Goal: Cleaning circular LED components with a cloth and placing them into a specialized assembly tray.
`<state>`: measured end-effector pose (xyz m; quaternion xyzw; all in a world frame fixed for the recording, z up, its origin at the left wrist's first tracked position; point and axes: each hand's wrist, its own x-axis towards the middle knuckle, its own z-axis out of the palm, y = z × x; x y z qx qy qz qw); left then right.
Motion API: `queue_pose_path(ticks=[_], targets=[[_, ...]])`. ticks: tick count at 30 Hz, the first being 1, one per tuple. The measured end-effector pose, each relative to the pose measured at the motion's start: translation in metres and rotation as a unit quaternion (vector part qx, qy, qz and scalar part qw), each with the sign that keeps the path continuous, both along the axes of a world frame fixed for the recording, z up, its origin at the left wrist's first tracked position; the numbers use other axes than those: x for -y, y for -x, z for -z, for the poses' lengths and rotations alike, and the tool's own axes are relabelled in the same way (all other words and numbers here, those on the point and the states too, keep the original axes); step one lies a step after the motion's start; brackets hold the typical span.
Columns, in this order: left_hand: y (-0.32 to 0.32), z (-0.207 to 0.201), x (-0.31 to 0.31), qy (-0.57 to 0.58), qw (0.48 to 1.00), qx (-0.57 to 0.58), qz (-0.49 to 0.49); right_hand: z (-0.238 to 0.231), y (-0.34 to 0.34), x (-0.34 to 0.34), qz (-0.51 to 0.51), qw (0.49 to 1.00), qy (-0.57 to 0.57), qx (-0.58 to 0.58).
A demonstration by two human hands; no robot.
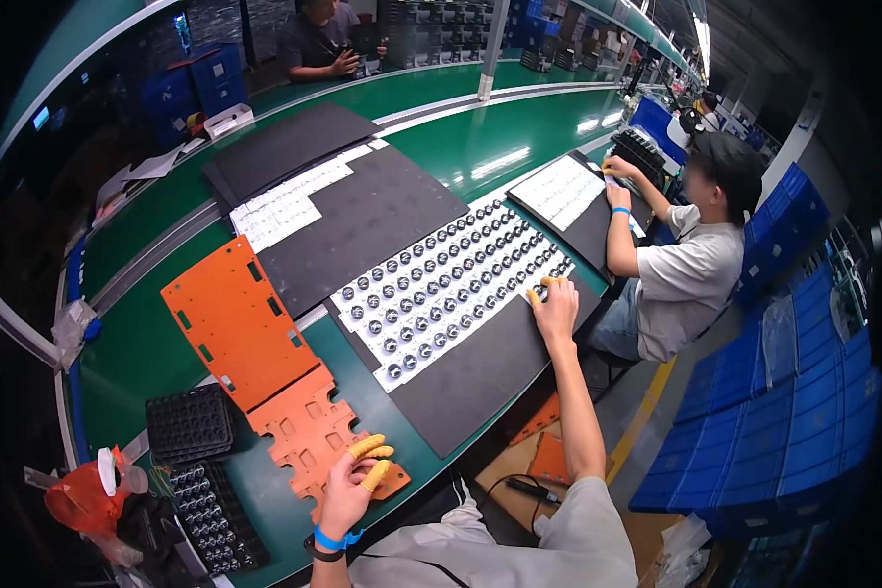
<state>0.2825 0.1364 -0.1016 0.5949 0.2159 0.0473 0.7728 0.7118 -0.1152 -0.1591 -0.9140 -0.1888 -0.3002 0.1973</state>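
My right hand [557, 309] reaches over the near right end of several rows of small round black parts [423, 323]. Its yellow-capped fingertips close around one of these parts at the edge of a row. The parts stand on white sheets [394, 380], which lie on a black foam board [490, 377]. My left hand [351, 485], with yellow finger caps too, hovers at the near end of an orange cut-out plate [314, 426]. Its fingers are bent but apart, and nothing shows between them. A flat orange panel [230, 314] adjoins that plate on the far side.
Black trays [188, 421] stand at the left, one holding round parts [211, 519], beside a red bag [88, 500]. More foam boards [363, 225] with white sheets lie farther back. A co-worker [691, 245] sits at my right, near stacked blue crates [764, 412].
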Motion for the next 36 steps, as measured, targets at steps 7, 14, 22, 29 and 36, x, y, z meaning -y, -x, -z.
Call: queue_pose_path(ticks=[7, 14, 22, 29, 36], targets=[[0.007, 0.012, 0.000, -0.040, 0.999, 0.007, 0.022, -0.013, 0.017, -0.005, -0.033, 0.996, -0.075, 0.035], [0.013, 0.003, 0.002, -0.023, 1.000, 0.009, -0.011, -0.029, 0.055, -0.056, -0.174, 0.977, -0.125, -0.006], [0.039, 0.000, -0.012, -0.022, 0.999, 0.022, -0.016, -0.057, 0.071, -0.205, -0.394, 0.901, -0.178, -0.029], [0.063, -0.016, -0.013, -0.002, 1.000, 0.026, -0.017, -0.040, 0.031, -0.441, -0.256, 0.928, -0.036, -0.268], [0.059, -0.051, -0.019, -0.021, 0.997, 0.023, -0.070, -0.017, 0.041, -0.563, -0.151, 0.961, 0.047, -0.226]])
